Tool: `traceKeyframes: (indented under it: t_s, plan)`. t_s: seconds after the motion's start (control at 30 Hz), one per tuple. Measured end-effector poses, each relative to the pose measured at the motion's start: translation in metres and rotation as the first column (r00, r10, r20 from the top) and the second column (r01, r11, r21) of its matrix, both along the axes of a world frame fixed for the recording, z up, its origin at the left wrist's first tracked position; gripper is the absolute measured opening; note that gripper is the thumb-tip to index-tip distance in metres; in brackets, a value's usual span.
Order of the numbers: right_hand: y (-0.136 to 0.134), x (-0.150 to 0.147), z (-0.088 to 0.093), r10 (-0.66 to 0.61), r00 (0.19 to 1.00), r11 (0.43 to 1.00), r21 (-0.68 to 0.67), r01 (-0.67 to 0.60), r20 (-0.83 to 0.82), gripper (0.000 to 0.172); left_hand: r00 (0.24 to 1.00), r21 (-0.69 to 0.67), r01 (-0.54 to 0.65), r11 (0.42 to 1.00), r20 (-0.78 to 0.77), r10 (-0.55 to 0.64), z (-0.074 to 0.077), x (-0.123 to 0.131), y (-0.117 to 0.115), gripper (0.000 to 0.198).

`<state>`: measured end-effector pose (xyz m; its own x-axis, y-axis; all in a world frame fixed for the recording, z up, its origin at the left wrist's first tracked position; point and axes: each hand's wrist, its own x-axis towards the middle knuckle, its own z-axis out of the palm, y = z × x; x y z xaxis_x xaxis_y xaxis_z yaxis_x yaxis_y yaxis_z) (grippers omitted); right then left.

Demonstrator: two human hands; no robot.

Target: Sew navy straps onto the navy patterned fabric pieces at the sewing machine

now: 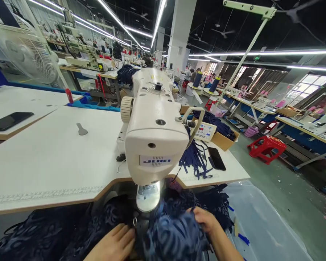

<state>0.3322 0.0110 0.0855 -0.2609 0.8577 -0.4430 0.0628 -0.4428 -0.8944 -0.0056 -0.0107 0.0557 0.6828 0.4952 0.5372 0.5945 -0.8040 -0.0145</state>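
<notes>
Two bare hands on my head feed, dial centred on the white JUKI sewing machine head (156,139).

Navy patterned fabric (176,233): between 5 and 6, below the machine's front. Bunched and motion-blurred; bulk runs roughly 11 to 5, upper end pointing about 11, toward the shiny metal plate (148,199) under the head. I can't tell its exact ends.

Right hand (207,221): near 5, thumb and fingers pinched together on the fabric's right edge, forearm trailing toward 5.

Left hand (115,242): 7, fingers side by side, pointing about 1. I can't tell whether they clamp anything. Small metal ring (135,221) just beyond the fingertips; contact unclear.

Around: dark fabric pile (45,232) at 8; flat grey metal piece (82,129) on the white tabletop (56,159) at 9; control panel (205,132) at 3; navy straps (195,159) and black phone (217,158) between 3 and 4; clear plastic bin (260,217) at 4; two dark thread cones (198,79) between 1 and 2.
</notes>
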Motion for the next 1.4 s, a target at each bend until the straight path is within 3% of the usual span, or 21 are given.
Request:
traceKeyframes:
  t_s: [0.1, 0.17, 0.23, 0.3, 0.37, 0.47, 0.57, 0.7, 0.8, 0.9, 1.0, 1.07, 1.2, 1.3, 1.37, 1.4]
  plan:
    - [-0.005, 0.01, -0.008, 0.126, 0.992, 0.989, -0.082, -0.125, 0.013, 0.035, 0.958, -0.247, -0.228, 0.942, -0.229, 0.172, -0.025, -0.013, -0.001, 0.034]
    - [-0.005, -0.004, -0.008, 0.083, 0.996, 0.995, -0.056, -0.08, 0.038, 0.044, 0.948, -0.31, -0.271, 0.911, -0.251, 0.196, -0.024, -0.01, -0.001, 0.035]
    - [-0.003, -0.028, -0.003, -0.08, 0.996, 0.997, 0.001, 0.08, 0.041, 0.044, 0.965, -0.352, -0.229, 0.908, -0.204, 0.164, -0.007, 0.003, 0.0, 0.031]
    - [0.001, -0.055, 0.007, -0.162, 0.987, 0.987, 0.015, 0.162, 0.01, 0.043, 0.994, -0.42, -0.111, 0.901, -0.041, 0.103, 0.021, 0.022, 0.004, 0.039]
    - [0.004, -0.075, 0.019, -0.165, 0.985, 0.985, 0.047, 0.168, -0.057, 0.042, 0.995, -0.366, -0.025, 0.93, 0.081, 0.058, 0.047, 0.039, 0.009, 0.034]
    - [0.007, -0.09, 0.039, -0.097, 0.995, 0.955, 0.286, 0.083, 0.036, 0.042, 0.988, -0.296, -0.029, 0.955, 0.135, 0.071, 0.068, 0.055, 0.013, 0.019]
    - [0.007, -0.093, 0.05, -0.004, 0.955, 0.869, 0.473, -0.143, 0.296, 0.039, 0.99, -0.269, -0.057, 0.961, 0.111, 0.09, 0.064, 0.06, 0.008, 0.023]
    - [0.012, -0.092, 0.044, 0.068, 0.83, 0.753, 0.517, -0.407, 0.554, 0.03, 0.995, -0.266, -0.051, 0.963, 0.075, 0.073, 0.052, 0.061, 0.002, 0.027]
    - [0.02, -0.091, 0.033, -0.071, 0.776, 0.772, 0.527, -0.354, 0.626, 0.028, 0.992, -0.311, -0.102, 0.945, 0.045, 0.122, 0.052, 0.061, 0.006, 0.026]
    - [0.021, -0.091, 0.028, -0.076, 0.899, 0.829, 0.528, -0.184, 0.431, 0.034, 0.987, -0.38, -0.139, 0.915, 0.025, 0.16, 0.055, 0.064, 0.012, 0.021]
    - [0.015, -0.097, 0.025, 0.014, 0.962, 0.831, 0.532, -0.164, 0.274, 0.04, 0.989, -0.454, -0.127, 0.882, 0.004, 0.145, 0.054, 0.069, 0.013, 0.024]
    - [0.009, -0.103, 0.022, -0.074, 0.91, 0.789, 0.583, -0.197, 0.408, 0.042, 0.99, -0.489, -0.13, 0.862, -0.023, 0.136, 0.05, 0.072, 0.011, 0.026]
    - [0.005, -0.109, 0.018, -0.267, 0.68, 0.708, 0.618, -0.343, 0.683, 0.039, 0.984, -0.535, -0.177, 0.826, -0.071, 0.165, 0.045, 0.074, 0.007, 0.028]
    - [0.006, -0.1, 0.033, -0.174, 0.707, 0.703, 0.589, -0.399, 0.686, 0.029, 0.975, -0.565, -0.205, 0.799, -0.049, 0.216, 0.05, 0.068, 0.007, 0.029]
    - [0.007, -0.092, 0.051, 0.042, 0.759, 0.672, 0.544, -0.502, 0.65, 0.024, 0.973, -0.624, -0.144, 0.768, 0.051, 0.225, 0.059, 0.061, 0.008, 0.049]
    - [0.006, -0.088, 0.06, 0.181, 0.755, 0.623, 0.52, -0.584, 0.631, 0.023, 0.971, -0.668, -0.075, 0.74, 0.12, 0.207, 0.064, 0.056, 0.008, 0.061]
